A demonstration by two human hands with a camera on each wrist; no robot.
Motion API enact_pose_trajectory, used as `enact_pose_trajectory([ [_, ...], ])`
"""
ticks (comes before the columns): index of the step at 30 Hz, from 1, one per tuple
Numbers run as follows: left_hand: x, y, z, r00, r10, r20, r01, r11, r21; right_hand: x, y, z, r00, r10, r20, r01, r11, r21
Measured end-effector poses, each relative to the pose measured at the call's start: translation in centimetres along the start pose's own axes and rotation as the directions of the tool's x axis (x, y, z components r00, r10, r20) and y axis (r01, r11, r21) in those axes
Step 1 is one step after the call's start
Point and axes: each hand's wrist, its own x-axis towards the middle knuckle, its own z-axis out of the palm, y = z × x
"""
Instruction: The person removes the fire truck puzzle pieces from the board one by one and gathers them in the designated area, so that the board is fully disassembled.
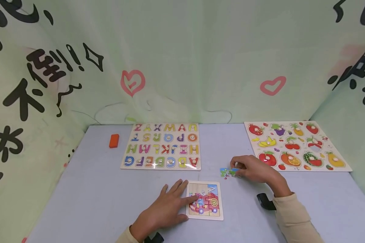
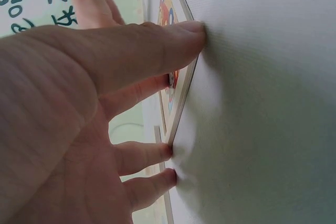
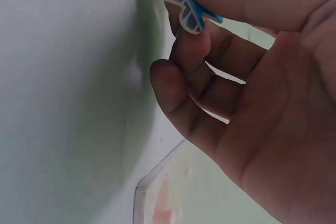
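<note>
A pale green backdrop rises behind the far edge of the cloth-covered worktop, where we see a person at work on a small jigsaw. In the far right corner lies a fruit board; left of centre, also by the far edge, an alphabet board. Both look filled to us. The left hand spreads its fingers, gripping nothing, with the index finger on the jigsaw and the thumb against its frame. The right hand curls inward, thumb and fingers pinched together on one piece. Between the hands, nearer the worktop's near side, sits the puzzle tray. A red vehicle picture fills much of it, and bare wood shows towards its far left corner, so we judge the puzzle partly done. An orange-red block rests near the worktop's far left corner. Loose pieces in blue and green lie beyond the tray's far right corner, evidently left to place; we cannot count them. Smallest is the pinched piece, blue and grey, unplaced.
</note>
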Motion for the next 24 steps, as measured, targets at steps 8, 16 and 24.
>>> enact_pose_trajectory([
  [8, 0.05, 0.00, -0.02, 1.000, 0.004, 0.000, -0.004, 1.000, -0.001, 0.19, 0.44, 0.10, 1.000, -0.010, -0.022, 0.009, 0.999, -0.050],
  [16, -0.04, -0.05, -0.03, 1.000, 0.006, -0.003, -0.006, 1.000, -0.006, 0.50, 0.34, 0.63, 0.998, 0.008, -0.060, -0.014, 0.994, -0.109],
  [24, -0.10, -0.03, -0.11, 1.000, 0.009, 0.004, -0.009, 1.000, -0.014, 0.49, 0.24, 0.93, 0.997, 0.048, -0.068, -0.057, 0.988, -0.142],
])
